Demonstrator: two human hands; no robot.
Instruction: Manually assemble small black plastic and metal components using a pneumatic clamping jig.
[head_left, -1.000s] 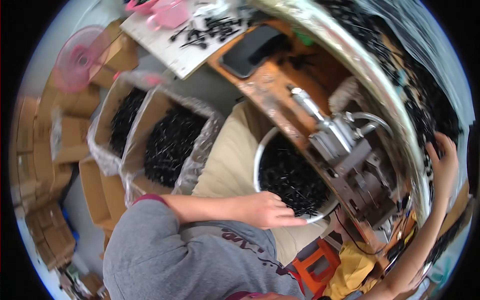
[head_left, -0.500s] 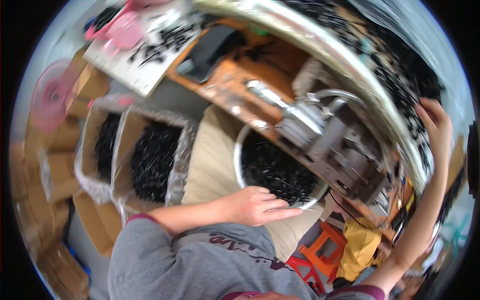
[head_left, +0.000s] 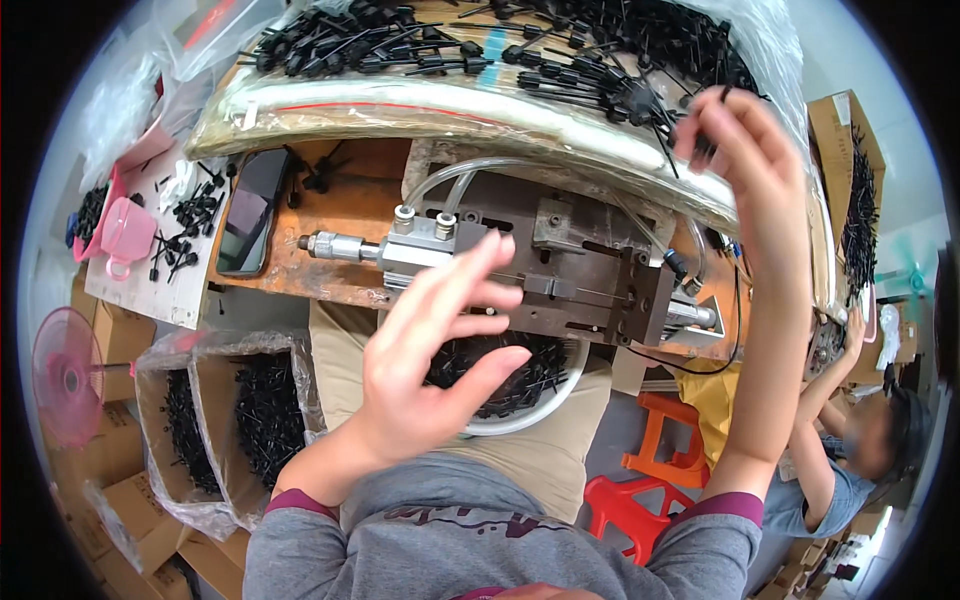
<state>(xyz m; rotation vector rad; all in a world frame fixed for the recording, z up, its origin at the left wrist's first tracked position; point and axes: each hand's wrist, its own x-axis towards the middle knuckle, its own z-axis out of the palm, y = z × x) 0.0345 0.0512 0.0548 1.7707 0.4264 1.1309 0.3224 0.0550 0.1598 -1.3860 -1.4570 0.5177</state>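
Observation:
My left hand hovers over the front of a metal clamping fixture, fingers spread and nothing in them. The fixture has a silver air cylinder with clear hoses. My right hand is raised above the right end of the padded ledge, slightly blurred, fingers curled round a black stemmed plastic part. Beyond it many similar black parts lie heaped on the ledge. A white-rimmed tub of black pieces sits on my lap, partly covered by my left hand.
A phone lies on the wooden bench at left. Two plastic-lined boxes of black parts stand at lower left, near a pink fan. Orange and red stools are at right, where another person works.
My view has turned toward the right. My left hand has risen from the tub's rim to the fixture with fingers spreading. My right hand has come back from the heap, bringing a black part.

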